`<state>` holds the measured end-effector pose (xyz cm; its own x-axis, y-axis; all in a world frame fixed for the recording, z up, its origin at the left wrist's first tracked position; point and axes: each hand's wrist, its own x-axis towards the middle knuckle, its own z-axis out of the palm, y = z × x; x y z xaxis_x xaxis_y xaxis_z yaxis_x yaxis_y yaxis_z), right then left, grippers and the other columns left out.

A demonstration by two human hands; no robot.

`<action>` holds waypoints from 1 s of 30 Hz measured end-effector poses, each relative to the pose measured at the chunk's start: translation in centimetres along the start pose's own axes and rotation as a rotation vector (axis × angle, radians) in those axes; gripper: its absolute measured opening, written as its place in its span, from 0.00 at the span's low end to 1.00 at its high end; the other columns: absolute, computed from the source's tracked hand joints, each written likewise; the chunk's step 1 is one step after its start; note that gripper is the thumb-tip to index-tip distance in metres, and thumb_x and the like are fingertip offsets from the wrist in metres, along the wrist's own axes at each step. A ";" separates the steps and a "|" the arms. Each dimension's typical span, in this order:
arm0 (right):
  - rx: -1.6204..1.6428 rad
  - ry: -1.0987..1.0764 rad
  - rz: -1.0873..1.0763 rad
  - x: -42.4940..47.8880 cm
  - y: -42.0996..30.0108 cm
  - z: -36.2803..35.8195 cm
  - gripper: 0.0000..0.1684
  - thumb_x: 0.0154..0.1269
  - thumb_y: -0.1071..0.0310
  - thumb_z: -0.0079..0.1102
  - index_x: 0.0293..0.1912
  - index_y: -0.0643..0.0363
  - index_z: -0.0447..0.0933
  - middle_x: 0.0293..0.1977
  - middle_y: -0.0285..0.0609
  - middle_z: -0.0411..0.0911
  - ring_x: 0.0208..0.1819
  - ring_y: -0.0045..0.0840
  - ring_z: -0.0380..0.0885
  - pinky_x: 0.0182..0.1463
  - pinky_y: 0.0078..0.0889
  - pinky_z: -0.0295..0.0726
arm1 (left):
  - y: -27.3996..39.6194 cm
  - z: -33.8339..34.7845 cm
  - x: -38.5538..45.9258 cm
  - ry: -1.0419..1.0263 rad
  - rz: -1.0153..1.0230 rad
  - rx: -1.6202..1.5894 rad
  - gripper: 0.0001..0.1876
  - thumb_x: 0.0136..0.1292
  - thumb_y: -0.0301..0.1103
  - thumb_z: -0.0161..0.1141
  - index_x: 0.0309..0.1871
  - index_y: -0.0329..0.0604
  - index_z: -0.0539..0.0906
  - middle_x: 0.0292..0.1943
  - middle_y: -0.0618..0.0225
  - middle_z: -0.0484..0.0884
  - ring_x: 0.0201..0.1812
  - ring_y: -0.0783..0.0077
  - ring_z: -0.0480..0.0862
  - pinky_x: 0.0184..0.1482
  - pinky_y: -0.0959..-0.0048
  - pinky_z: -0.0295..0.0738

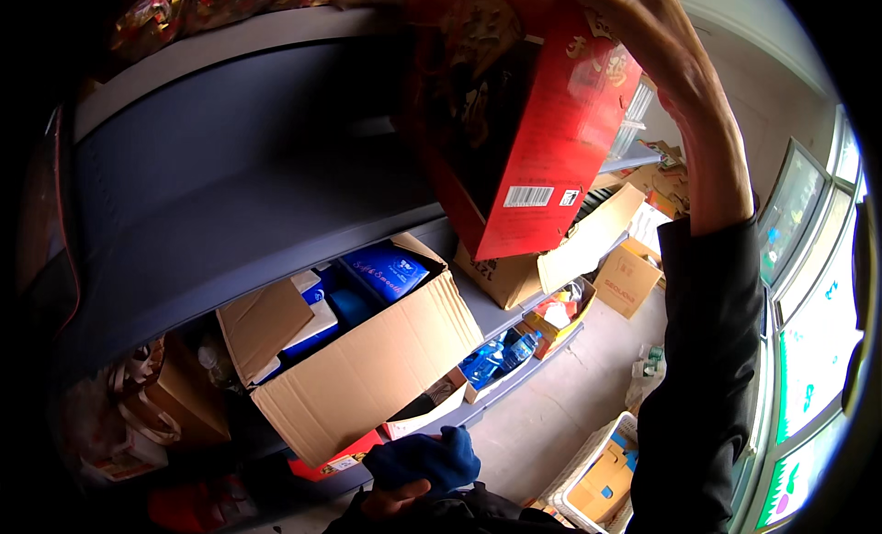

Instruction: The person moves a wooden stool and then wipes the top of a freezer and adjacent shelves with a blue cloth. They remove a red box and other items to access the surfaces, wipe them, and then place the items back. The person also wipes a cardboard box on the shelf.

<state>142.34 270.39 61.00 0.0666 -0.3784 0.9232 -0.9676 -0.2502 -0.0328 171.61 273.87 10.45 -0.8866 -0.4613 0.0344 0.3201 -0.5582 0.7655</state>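
My left hand (396,499) is low at the bottom centre, holding a bunched dark blue cloth (424,461). Up at the top right, my right hand (651,24) grips the upper part of a large red cardboard box (544,169), its fingertips partly cut off by the frame. The box bears gold writing and a barcode. It is tilted, and its lower corner hangs in front of an open brown carton (506,279). Left of that carton, an open cardboard carton (372,368) of blue tissue packs (386,272) sits on the shelf.
A grey metal shelf (275,182) spans the left, with shiny red packets (165,17) above. Lower down are water bottles (486,362), a yellow-edged box (558,320) and paper bags (172,396). A white plastic basket (572,465) and a carton (627,279) stand on the floor, near windows (813,313).
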 end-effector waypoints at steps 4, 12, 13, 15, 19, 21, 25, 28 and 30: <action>0.209 0.008 0.085 -3.3 -0.1 -0.5 0.35 0.61 0.43 0.61 0.49 0.70 0.76 0.40 0.46 0.78 0.42 0.27 0.75 0.44 0.31 0.74 | 2.7 3.3 2.7 0.131 0.234 0.071 0.26 0.69 0.44 0.58 0.64 0.35 0.73 0.60 0.57 0.80 0.55 0.64 0.83 0.65 0.66 0.71; 0.255 0.224 0.256 -10.2 -1.8 -5.3 0.40 0.57 0.39 0.64 0.49 0.71 0.76 0.35 0.47 0.79 0.39 0.31 0.78 0.43 0.35 0.78 | 4.1 6.6 12.6 0.234 0.501 0.077 0.26 0.69 0.52 0.57 0.60 0.42 0.75 0.49 0.63 0.82 0.50 0.64 0.82 0.58 0.63 0.74; 0.162 0.317 0.206 -11.2 -1.5 -5.2 0.39 0.57 0.40 0.64 0.50 0.70 0.76 0.35 0.48 0.79 0.38 0.32 0.79 0.43 0.35 0.79 | 4.7 7.6 13.7 0.253 0.483 0.027 0.28 0.70 0.52 0.56 0.64 0.42 0.73 0.52 0.64 0.81 0.52 0.64 0.81 0.60 0.64 0.73; 0.193 0.372 0.068 -13.1 -0.2 -6.8 0.36 0.58 0.43 0.63 0.51 0.66 0.76 0.38 0.50 0.80 0.41 0.35 0.80 0.46 0.38 0.80 | 5.4 5.3 15.2 0.113 0.421 -0.025 0.32 0.73 0.55 0.54 0.71 0.44 0.68 0.64 0.66 0.76 0.64 0.64 0.75 0.67 0.62 0.68; 0.295 0.523 -0.231 -17.2 4.6 -6.8 0.30 0.50 0.52 0.68 0.48 0.61 0.76 0.43 0.54 0.78 0.46 0.45 0.77 0.50 0.46 0.76 | 5.5 8.8 20.7 0.393 0.349 -0.227 0.37 0.72 0.63 0.51 0.76 0.53 0.64 0.73 0.67 0.67 0.71 0.61 0.69 0.73 0.59 0.61; 0.220 0.713 -0.345 -18.8 5.9 -5.6 0.30 0.42 0.55 0.71 0.45 0.61 0.75 0.42 0.52 0.75 0.45 0.47 0.74 0.48 0.45 0.74 | 6.0 8.0 23.6 -0.452 0.473 -0.191 0.36 0.72 0.62 0.50 0.76 0.52 0.63 0.74 0.68 0.66 0.72 0.63 0.66 0.75 0.58 0.57; 0.244 0.754 -0.323 -23.3 5.4 -6.3 0.34 0.31 0.57 0.73 0.42 0.60 0.75 0.42 0.49 0.71 0.45 0.45 0.69 0.50 0.44 0.70 | 6.8 8.3 24.1 -0.099 0.518 -0.330 0.36 0.71 0.60 0.50 0.76 0.50 0.63 0.73 0.66 0.66 0.73 0.61 0.65 0.75 0.55 0.57; 0.252 0.629 -0.167 -27.4 5.1 -7.6 0.35 0.31 0.54 0.73 0.43 0.57 0.75 0.47 0.49 0.71 0.49 0.45 0.68 0.53 0.43 0.69 | 4.5 7.9 25.1 0.133 0.449 -0.319 0.35 0.71 0.58 0.51 0.75 0.49 0.64 0.73 0.64 0.66 0.73 0.59 0.65 0.75 0.53 0.57; 0.293 0.564 -0.086 -29.7 5.4 -8.7 0.32 0.36 0.55 0.74 0.43 0.58 0.75 0.45 0.47 0.73 0.48 0.42 0.70 0.53 0.42 0.70 | 2.9 7.1 25.2 0.244 0.393 -0.283 0.35 0.71 0.56 0.51 0.75 0.48 0.64 0.73 0.63 0.66 0.73 0.58 0.65 0.75 0.52 0.56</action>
<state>132.99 288.00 36.69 -0.0744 0.1612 0.9841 -0.8528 -0.5219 0.0210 147.85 265.56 18.09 -0.5896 -0.8005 0.1074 0.7192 -0.4598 0.5210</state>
